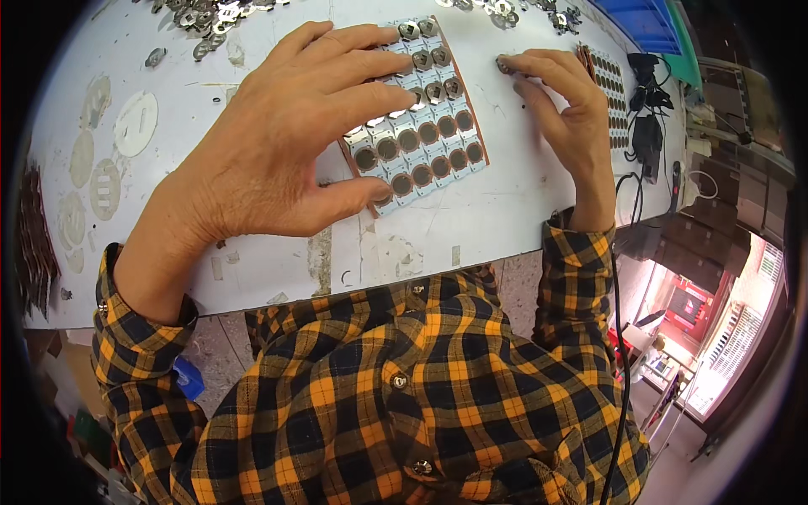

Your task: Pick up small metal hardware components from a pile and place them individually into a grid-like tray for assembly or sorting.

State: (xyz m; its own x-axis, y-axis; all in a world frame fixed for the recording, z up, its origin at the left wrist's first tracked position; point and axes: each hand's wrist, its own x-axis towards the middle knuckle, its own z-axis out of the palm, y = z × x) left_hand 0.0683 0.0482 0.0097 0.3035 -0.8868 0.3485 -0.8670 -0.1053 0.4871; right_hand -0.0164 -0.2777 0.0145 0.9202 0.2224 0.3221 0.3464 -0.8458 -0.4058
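Observation:
A flat panel of small circuit boards [427,133] lies on the white table, with rows of round dark spots. Small metal pieces sit on its upper rows. My left hand [286,126] rests over the panel's left part, fingers spread, fingertips on the upper rows and thumb at the lower left corner. It hides much of that side. To the right of the panel, my right hand [560,97] pinches a small dark metal piece [504,65] between thumb and forefinger, just above the table.
Loose metal pieces lie in a heap [210,18] at the far left, with more [564,15] at the far right. A second panel [609,97], black cables [648,126] and a blue bin [635,21] are on the right. Stacked brown strips [35,240] stand at the left edge.

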